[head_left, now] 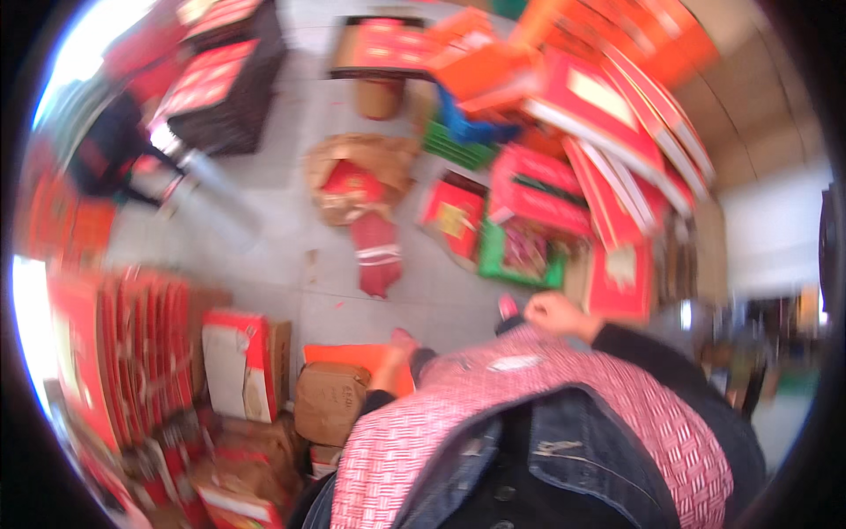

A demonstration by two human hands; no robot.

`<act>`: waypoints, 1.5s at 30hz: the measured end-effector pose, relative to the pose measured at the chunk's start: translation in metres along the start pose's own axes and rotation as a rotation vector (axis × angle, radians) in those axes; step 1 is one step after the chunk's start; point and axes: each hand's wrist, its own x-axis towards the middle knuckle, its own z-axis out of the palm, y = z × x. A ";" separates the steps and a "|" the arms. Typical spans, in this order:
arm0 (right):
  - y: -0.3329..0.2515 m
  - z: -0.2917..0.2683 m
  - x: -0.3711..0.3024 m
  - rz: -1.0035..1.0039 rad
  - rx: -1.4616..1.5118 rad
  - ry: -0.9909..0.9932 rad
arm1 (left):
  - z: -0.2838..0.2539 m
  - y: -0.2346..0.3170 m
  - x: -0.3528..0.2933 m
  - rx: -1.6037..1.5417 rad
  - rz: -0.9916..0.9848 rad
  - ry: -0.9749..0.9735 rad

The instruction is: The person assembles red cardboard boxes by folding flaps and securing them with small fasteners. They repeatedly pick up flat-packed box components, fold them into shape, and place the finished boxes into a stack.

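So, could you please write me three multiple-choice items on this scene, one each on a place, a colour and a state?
1. Where is the red bundle with white bands?
A on the floor
B on a chair
C in a hand

2. What colour is the crate beside the leaning flat boxes?
A yellow
B green
C white

3. How is the right hand?
A spread flat
B closed in a fist
C out of view

Key: 1 A, it lies on grey tiles; 2 B, its rim is green; 3 B, its fingers are curled in.

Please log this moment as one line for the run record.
left hand: low by orange sheet, grip unclear | right hand: raised, closed, near red boxes | floor: strewn with red cartons | picture blurred
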 end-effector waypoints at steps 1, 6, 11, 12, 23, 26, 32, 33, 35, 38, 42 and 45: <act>0.015 -0.019 0.000 0.035 -0.066 0.029 | 0.043 -0.010 -0.011 0.125 -0.020 -0.130; 0.200 -0.035 -0.074 0.413 -0.130 0.035 | 0.126 -0.030 -0.031 0.608 -0.005 -0.342; 0.347 -0.066 -0.052 0.547 -0.050 0.248 | 0.076 -0.073 -0.064 0.936 -0.233 0.082; 0.373 -0.067 -0.039 0.506 -0.180 0.229 | 0.073 -0.091 -0.080 0.969 -0.309 0.134; 0.517 -0.046 0.102 0.418 -0.018 0.054 | 0.228 -0.206 -0.211 0.942 -0.504 0.228; 0.537 -0.017 0.130 0.386 0.029 -0.031 | 0.241 -0.235 -0.224 0.926 -0.542 0.288; 0.560 0.077 0.180 0.265 0.168 0.067 | 0.228 -0.291 -0.250 0.899 -0.667 0.417; 0.558 0.085 0.195 0.392 0.248 0.021 | 0.224 -0.301 -0.254 0.891 -0.691 0.432; 0.563 0.107 0.227 0.193 0.140 0.242 | 0.216 -0.315 -0.265 0.880 -0.748 0.461; 0.575 0.131 0.286 -0.017 -0.198 0.405 | 0.207 -0.335 -0.274 0.860 -0.815 0.488; 0.595 0.129 0.336 0.573 -0.165 -0.049 | 0.197 -0.355 -0.266 0.831 -0.864 0.481; 0.603 0.135 0.325 0.331 -0.283 -0.044 | 0.184 -0.354 -0.256 0.835 -0.838 0.463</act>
